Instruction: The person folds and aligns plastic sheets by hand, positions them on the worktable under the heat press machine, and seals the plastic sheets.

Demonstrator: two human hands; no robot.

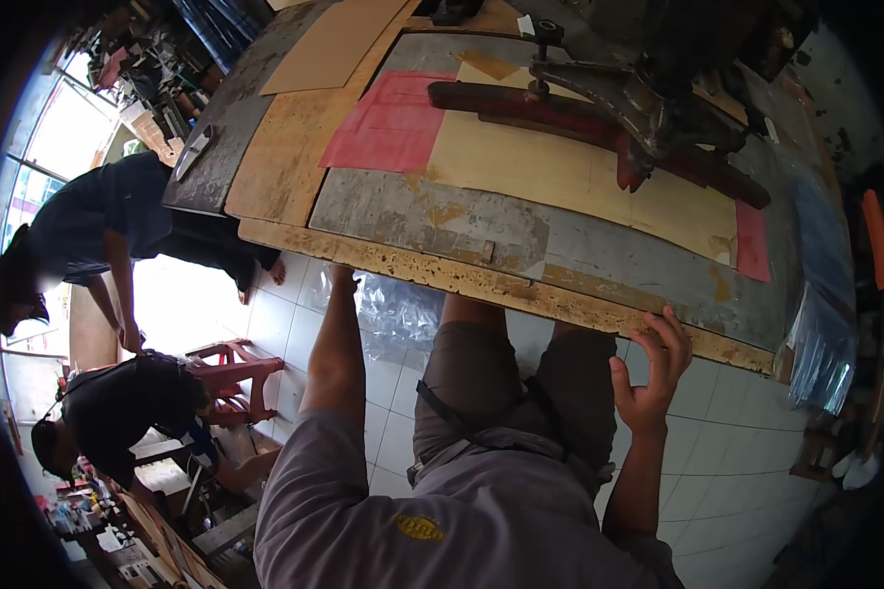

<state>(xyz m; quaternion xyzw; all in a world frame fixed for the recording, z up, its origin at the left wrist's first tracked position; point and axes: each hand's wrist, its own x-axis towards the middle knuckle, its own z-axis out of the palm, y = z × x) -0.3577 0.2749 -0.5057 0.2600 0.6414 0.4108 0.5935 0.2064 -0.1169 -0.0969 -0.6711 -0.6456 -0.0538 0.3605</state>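
Note:
My right hand (655, 368) has its fingers spread, with the fingertips at the worn wooden front edge (521, 290) of the worktable. It holds nothing. My left hand (343, 279) is at the same edge farther left; most of it is hidden beneath the board, so its fingers do not show. Before me, on a scuffed grey metal plate (393, 211), lies a long cream sheet (521, 162) with pink material (391, 123) at its left end and a pink strip (752, 240) at its right. A dark red press bar (560, 128) sits over the sheet.
Brown board (334, 44) lies at the back left. Clear plastic sheeting (393, 309) is below the table edge, and more plastic (820, 294) hangs at the right. Two people are at the left, one bending (118, 211), one low (133, 407), near a red stool (241, 378).

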